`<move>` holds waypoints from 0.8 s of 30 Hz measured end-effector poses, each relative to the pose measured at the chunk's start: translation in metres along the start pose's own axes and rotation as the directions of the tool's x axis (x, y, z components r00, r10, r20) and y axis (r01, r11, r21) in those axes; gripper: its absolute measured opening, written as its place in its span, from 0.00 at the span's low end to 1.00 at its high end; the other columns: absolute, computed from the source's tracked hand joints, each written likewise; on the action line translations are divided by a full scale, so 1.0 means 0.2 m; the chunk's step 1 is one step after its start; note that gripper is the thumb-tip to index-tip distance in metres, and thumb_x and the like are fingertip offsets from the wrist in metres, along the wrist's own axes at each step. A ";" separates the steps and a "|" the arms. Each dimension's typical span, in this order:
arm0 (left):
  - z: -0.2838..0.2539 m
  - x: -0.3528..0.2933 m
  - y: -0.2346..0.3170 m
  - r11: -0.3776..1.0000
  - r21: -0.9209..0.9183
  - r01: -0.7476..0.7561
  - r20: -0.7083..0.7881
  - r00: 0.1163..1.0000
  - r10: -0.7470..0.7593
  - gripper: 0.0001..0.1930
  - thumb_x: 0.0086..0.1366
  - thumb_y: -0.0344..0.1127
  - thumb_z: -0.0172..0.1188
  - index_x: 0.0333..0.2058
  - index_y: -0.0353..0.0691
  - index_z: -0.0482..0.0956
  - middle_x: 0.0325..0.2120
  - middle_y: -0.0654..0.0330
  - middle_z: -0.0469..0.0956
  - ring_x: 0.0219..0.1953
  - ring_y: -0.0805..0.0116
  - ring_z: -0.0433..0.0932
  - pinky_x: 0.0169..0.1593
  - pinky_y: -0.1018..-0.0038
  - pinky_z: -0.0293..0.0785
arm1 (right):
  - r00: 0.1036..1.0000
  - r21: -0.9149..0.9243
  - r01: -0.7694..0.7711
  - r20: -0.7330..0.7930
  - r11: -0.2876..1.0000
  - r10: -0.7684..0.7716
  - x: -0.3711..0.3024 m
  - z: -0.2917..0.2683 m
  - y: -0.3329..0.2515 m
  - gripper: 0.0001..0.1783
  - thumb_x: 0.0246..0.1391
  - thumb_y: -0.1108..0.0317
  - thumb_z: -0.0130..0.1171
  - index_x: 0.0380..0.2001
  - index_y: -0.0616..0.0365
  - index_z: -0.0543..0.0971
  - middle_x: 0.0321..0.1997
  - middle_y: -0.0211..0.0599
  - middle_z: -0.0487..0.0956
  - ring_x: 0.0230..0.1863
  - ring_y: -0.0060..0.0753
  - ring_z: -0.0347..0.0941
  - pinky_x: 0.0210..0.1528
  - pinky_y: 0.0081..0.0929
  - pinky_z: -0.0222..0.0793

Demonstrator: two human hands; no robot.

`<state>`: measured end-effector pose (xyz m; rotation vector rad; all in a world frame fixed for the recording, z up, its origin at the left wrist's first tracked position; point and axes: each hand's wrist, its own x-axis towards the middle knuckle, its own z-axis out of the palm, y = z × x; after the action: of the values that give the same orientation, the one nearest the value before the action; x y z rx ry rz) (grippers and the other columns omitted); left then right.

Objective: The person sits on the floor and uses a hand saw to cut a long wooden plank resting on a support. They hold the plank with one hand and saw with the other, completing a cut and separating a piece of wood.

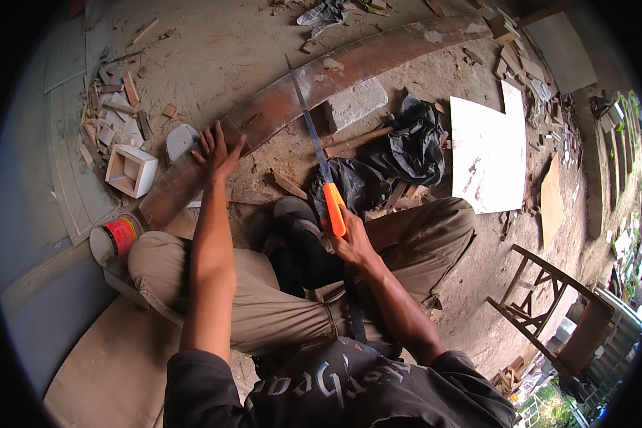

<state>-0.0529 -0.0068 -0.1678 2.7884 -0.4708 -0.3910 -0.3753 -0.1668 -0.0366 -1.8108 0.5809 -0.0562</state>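
Note:
A long brown wooden plank (278,101) stretches from beside my left knee up toward the far right. My left hand (222,153) lies on the plank with its fingers spread. In my right hand (348,237) is a handsaw (333,205), gripped by its orange handle. Its long narrow blade points away from me, and the far part crosses over the plank. Whether the teeth touch the wood I cannot tell. A pale stone block (357,105) sits against the plank's near side, and a grey stone chunk (181,142) lies at its far side, left of my left hand.
Black plastic sheeting (414,146) lies right of the saw, with a white board (486,153) beyond it. Wood scraps and a small white box (132,171) are at the left. Near my left knee stands a red-labelled can (119,235). A wooden stool (549,307) is at the right.

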 end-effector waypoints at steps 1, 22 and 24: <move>0.02 0.00 0.01 0.998 -0.055 -0.001 -0.034 0.999 -0.001 0.45 0.61 0.70 0.44 0.69 0.50 0.45 0.70 0.50 0.43 0.72 0.52 0.36 0.66 0.37 0.27 | 1.000 -0.011 -0.013 -0.009 1.000 0.013 0.00 -0.01 0.00 0.15 0.60 0.60 0.54 0.34 0.63 0.71 0.26 0.42 0.71 0.28 0.36 0.68 0.34 0.33 0.66; 0.00 0.11 -0.03 0.993 -0.024 0.120 -0.477 0.871 -0.117 0.21 0.65 0.52 0.48 0.43 0.42 0.76 0.44 0.53 0.75 0.53 0.54 0.71 0.67 0.51 0.47 | 0.996 -0.087 -0.062 0.057 0.994 0.067 -0.02 0.34 -0.35 0.26 0.61 0.50 0.55 0.22 0.65 0.71 0.14 0.42 0.67 0.14 0.37 0.64 0.19 0.32 0.60; 0.01 0.11 -0.03 0.994 -0.027 0.107 -0.518 0.849 -0.105 0.19 0.65 0.52 0.49 0.40 0.42 0.77 0.40 0.54 0.76 0.50 0.54 0.71 0.66 0.52 0.50 | 0.993 -0.096 -0.088 0.072 0.992 0.095 -0.04 0.32 -0.36 0.26 0.61 0.51 0.56 0.22 0.65 0.70 0.13 0.40 0.65 0.14 0.30 0.61 0.20 0.30 0.59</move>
<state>-0.0320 -0.0099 -0.1754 2.7664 -0.1853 0.3471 -0.3353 -0.0922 0.0107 -1.8646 0.6202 0.1034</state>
